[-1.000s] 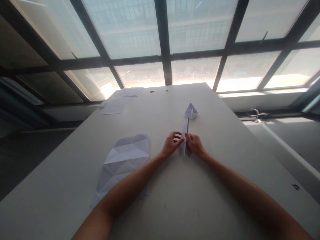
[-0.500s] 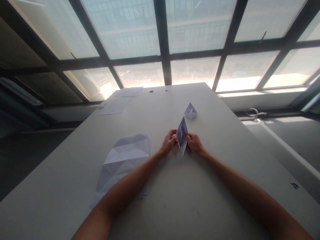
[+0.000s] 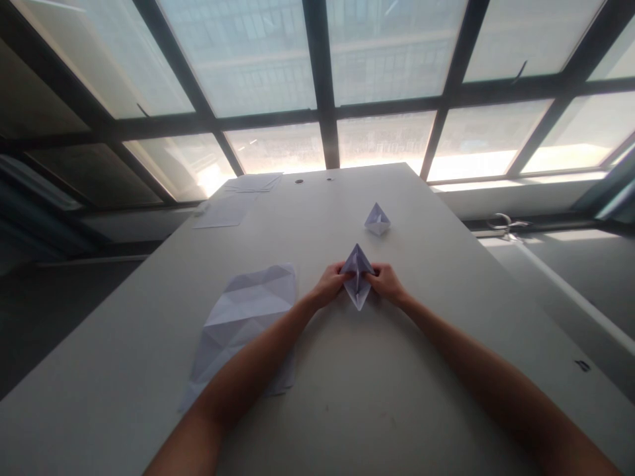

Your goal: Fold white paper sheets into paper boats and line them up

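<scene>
While the left hand point(image 3: 329, 284) and right hand point(image 3: 387, 282) each have fingers point(image 3: 381, 268) grasping opposite sides of the folded paper point(image 3: 358, 283), held between them over the bench point(image 3: 347, 396), a paper boat point(image 3: 378, 223) stands just beyond and creased sheets point(image 3: 251, 309) lie to the left.

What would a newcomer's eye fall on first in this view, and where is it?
Probably the folded paper, gripped near the centre by the left hand and right hand. The bright windows across the top would compete. Just beyond the hands sits a paper boat.
</scene>
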`<act>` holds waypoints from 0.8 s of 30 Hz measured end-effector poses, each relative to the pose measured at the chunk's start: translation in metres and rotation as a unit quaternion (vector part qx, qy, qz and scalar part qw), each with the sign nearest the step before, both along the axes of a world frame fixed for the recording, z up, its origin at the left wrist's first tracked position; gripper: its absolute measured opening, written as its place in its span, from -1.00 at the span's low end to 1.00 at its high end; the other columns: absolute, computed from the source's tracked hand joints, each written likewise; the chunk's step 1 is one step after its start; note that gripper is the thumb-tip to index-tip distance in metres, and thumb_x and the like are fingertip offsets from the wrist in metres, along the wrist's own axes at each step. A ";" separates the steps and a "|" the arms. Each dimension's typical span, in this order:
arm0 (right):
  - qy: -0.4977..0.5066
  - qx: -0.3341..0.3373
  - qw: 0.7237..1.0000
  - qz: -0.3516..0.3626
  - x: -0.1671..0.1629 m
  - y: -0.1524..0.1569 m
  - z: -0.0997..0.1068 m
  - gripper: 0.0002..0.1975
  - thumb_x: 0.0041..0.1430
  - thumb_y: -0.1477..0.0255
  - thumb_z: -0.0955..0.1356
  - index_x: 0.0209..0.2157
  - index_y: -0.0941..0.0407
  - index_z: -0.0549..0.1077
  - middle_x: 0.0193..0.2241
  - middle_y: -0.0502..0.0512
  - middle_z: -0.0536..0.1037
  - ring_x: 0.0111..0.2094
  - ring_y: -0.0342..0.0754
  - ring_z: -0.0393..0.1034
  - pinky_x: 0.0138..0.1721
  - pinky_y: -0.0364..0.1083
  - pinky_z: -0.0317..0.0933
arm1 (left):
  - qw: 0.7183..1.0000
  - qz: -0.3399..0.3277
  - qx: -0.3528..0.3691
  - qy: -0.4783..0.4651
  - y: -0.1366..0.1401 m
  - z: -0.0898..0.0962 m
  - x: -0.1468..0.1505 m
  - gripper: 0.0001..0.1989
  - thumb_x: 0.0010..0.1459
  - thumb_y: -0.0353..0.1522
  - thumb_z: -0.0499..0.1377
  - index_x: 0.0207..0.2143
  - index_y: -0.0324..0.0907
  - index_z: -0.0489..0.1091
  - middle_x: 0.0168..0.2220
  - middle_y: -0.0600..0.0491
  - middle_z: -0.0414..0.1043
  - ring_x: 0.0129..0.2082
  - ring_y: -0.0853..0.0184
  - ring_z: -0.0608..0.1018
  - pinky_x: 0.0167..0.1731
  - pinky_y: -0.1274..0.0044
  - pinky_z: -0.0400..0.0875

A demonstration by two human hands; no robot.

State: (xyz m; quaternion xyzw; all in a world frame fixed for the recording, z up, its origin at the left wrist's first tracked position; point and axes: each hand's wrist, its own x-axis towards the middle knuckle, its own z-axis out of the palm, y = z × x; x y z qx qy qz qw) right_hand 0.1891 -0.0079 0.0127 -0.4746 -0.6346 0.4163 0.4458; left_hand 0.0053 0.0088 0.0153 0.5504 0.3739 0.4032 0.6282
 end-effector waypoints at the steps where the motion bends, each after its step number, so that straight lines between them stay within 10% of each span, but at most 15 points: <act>1: 0.003 -0.004 1.000 0.002 0.000 0.000 0.001 -0.77 -0.02 0.31 0.32 -0.51 0.19 0.50 -0.62 -0.03 0.39 -0.55 -0.13 0.23 -0.53 -0.18 0.05 | 1.000 0.002 -0.011 -0.004 0.000 0.000 0.000 -0.70 -0.09 -0.32 0.35 -0.28 -0.30 0.53 -0.36 0.00 0.54 -0.40 0.32 0.50 -0.35 0.55 0.33; 24: 0.193 -0.150 0.970 0.016 0.006 0.002 0.002 -0.79 -0.21 0.38 0.36 -0.43 0.12 0.34 -0.55 -0.07 0.41 -0.50 -0.14 0.26 -0.45 -0.17 0.08 | 1.000 -0.021 -0.019 0.006 -0.003 0.002 0.002 -0.75 -0.07 -0.37 0.26 -0.27 -0.26 0.51 -0.38 0.03 0.54 -0.42 0.32 0.49 -0.37 0.55 0.28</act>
